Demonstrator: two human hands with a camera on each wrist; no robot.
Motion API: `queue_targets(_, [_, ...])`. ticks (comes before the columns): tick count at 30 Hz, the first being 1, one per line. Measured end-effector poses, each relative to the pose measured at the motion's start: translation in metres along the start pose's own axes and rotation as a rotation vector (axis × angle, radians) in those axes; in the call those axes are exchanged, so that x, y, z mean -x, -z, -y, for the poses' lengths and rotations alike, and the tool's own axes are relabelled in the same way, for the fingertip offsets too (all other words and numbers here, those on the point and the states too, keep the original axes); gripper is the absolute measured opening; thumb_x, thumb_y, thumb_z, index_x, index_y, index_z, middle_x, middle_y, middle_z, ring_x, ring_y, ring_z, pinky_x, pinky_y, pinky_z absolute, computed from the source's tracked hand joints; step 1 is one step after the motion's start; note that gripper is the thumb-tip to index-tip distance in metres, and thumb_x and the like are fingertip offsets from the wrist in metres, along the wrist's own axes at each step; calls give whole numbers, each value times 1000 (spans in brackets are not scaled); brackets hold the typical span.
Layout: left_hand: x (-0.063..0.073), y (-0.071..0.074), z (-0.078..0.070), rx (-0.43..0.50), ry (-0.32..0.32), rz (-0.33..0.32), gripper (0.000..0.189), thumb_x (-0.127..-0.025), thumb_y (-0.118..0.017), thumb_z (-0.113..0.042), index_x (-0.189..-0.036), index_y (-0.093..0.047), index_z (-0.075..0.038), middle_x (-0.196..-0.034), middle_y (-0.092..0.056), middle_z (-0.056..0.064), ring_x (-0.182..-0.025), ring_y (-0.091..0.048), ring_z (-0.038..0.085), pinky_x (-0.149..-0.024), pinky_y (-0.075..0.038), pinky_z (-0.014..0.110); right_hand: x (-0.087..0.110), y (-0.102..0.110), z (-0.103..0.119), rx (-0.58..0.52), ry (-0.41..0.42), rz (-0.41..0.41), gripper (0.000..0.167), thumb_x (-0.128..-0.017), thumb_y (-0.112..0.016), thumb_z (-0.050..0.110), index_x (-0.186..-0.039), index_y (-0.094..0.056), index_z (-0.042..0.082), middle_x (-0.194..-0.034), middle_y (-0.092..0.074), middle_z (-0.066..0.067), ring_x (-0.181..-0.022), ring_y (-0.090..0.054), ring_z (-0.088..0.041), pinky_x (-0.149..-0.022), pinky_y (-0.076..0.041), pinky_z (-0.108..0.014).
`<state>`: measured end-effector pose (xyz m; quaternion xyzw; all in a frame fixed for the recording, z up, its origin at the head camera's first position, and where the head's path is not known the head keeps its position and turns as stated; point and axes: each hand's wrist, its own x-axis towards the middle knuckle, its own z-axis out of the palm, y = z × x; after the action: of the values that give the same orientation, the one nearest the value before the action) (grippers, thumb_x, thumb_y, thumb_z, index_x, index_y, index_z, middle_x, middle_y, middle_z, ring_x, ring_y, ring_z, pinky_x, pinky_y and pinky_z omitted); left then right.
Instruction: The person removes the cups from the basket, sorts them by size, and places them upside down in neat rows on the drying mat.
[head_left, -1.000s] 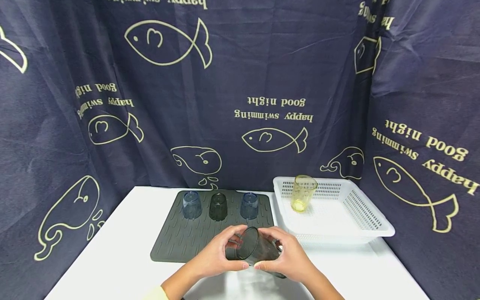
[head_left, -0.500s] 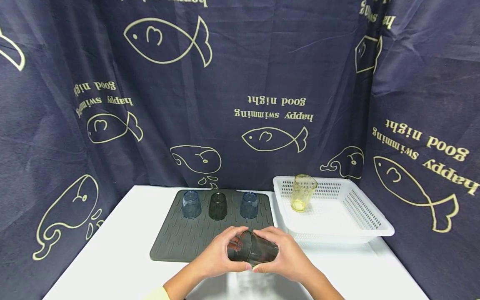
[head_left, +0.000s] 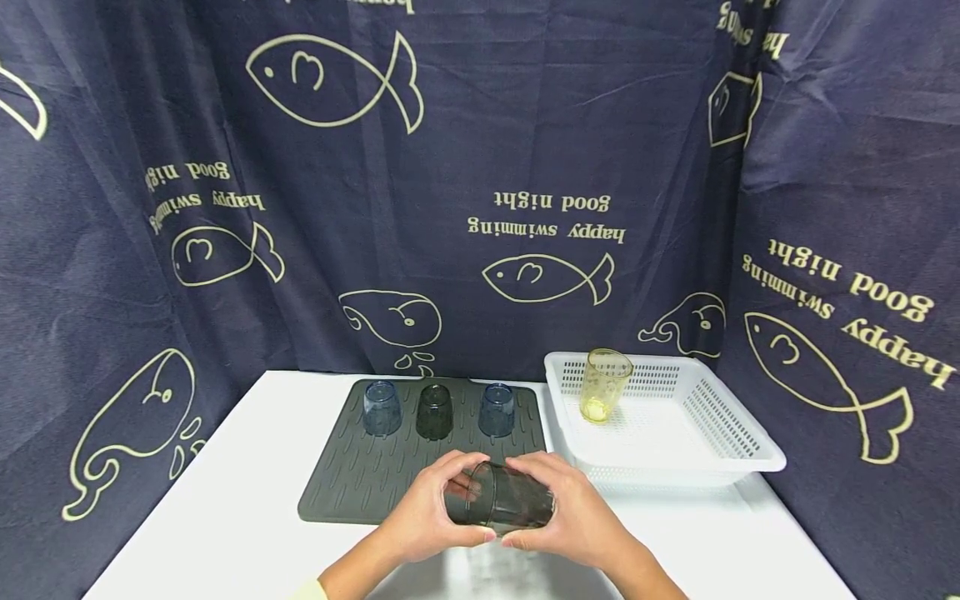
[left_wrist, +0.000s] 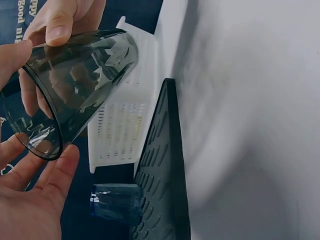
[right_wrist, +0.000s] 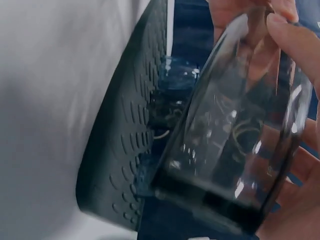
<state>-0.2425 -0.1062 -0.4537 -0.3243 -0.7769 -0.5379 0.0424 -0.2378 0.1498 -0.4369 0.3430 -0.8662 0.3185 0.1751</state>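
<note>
A smoky grey glass (head_left: 521, 500) lies nearly level in the air between both hands, above the table's front part. Its mouth points left. My left hand (head_left: 423, 512) grips it around the rim, thumb on the near side; the left wrist view shows the fingertips (left_wrist: 70, 157) at the rim. Around the body and the thick base, my right hand (head_left: 577, 512) holds the other end. Upside down on the dark drying mat (head_left: 360, 483) stand a left blue glass (head_left: 382, 410), a black glass (head_left: 435, 414) and a right blue glass (head_left: 497, 412).
A white perforated basket (head_left: 675, 467) stands to the right of the mat. Inside its left part is an upright yellow glass (head_left: 606, 385). Behind the white table (head_left: 217, 500) hangs a dark blue curtain (head_left: 450, 167) with fish drawings.
The grey glass has turned from a slant, with its base low at the right, to nearly level. Both hands keep hold of it and have shifted only slightly.
</note>
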Motion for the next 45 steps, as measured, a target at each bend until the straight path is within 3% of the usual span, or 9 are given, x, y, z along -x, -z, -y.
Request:
queue_targets(5, [6, 5, 3, 44, 32, -19, 79, -74, -93, -24, -143, -54, -26, -129, -61, 3, -102, -69, 20, -93, -59, 30, 2, 7, -6, 89, 32, -39, 88, -60, -96, 57, -136, -62, 32, -131, -62, 17, -120, -62, -8, -98, -57, -38])
queue_targets(9, [12, 11, 7, 112, 33, -40, 79, -76, -92, -19, -144, -53, -24, -130, -58, 9, -105, -67, 23, -95, -58, 30, 5, 10, -14, 90, 42, -66, 88, -57, -97, 56, -135, -63, 32, -131, -62, 16, -119, -62, -9, -99, -56, -37])
queue_targets(13, [16, 15, 11, 177, -5, -55, 79, -76, -91, -12, -145, -53, -19, -131, -57, 13, -107, -67, 20, -97, -58, 30, 9, 10, -23, -36, 59, -68, 86, -61, -98, 49, -136, -63, 27, -131, -65, 10, -118, -64, -13, -102, -54, -31])
queue_targets(20, [22, 21, 16, 257, -56, -38, 78, -78, -87, -4, -147, -50, -9, -133, -56, 21, -107, -66, 15, -97, -57, 30, 17, 3, -41, -353, 22, -45, 78, -68, -98, 24, -137, -62, 12, -128, -68, 0, -113, -67, -16, -94, -56, -25])
queue_targets(24, [26, 23, 19, 292, -66, -31, 78, -78, -86, -2, -147, -48, -4, -132, -58, 15, -107, -66, 13, -96, -57, 27, 20, -3, -46, -549, 25, -31, 74, -72, -92, 5, -137, -59, 1, -132, -67, -6, -121, -64, -21, -99, -54, -23])
queue_targets(31, [28, 24, 26, 344, -138, -23, 79, -77, -84, 7, -146, -46, 1, -132, -59, 9, -110, -66, 12, -97, -56, 26, 21, -8, -46, -788, 60, 15, 71, -74, -81, -14, -138, -52, -10, -137, -61, -27, -129, -60, -9, -108, -49, -22])
queue_targets(33, [28, 25, 27, 356, -151, -22, 80, -76, -83, 8, -146, -45, 4, -132, -59, 9, -110, -66, 12, -98, -56, 26, 21, -9, -45, -836, 81, 22, 72, -73, -80, -16, -138, -50, -13, -138, -60, -25, -129, -61, -9, -108, -50, -24])
queue_targets(38, [29, 25, 26, 395, -121, -25, 82, -76, -84, 6, -146, -42, 9, -132, -59, 3, -111, -65, 10, -98, -56, 25, 21, -13, -43, -904, 90, 24, 74, -73, -80, -17, -138, -46, -18, -139, -64, -4, -123, -63, -9, -104, -53, -26])
queue_targets(45, [31, 25, 24, 413, -62, -32, 84, -76, -85, 4, -147, -40, 11, -132, -58, 2, -111, -64, 9, -98, -56, 24, 21, -17, -39, -963, 86, -9, 68, -75, -76, -21, -136, -45, -21, -135, -66, -3, -118, -65, -9, -97, -58, -27])
